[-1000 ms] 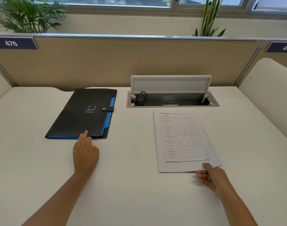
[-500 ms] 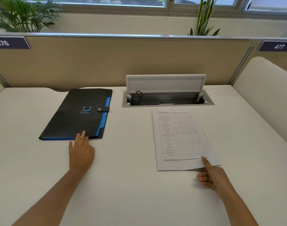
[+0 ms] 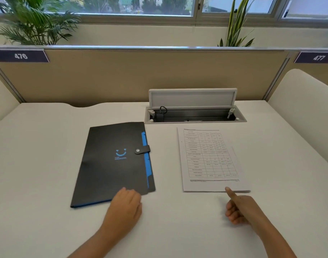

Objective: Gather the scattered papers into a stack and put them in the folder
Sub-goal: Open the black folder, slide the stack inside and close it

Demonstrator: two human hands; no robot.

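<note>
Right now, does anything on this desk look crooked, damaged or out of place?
Nothing is damaged or spilled. The black folder lies slightly askew to the desk edge, still snapped shut. The papers are not quite squared: a lower sheet's edge peeks out on the right. The cable box lid stands open.

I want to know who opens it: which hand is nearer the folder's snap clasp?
Left. The left hand rests on the black folder's near edge, below the clasp. The right hand is farther off, at the papers' near edge.
</note>
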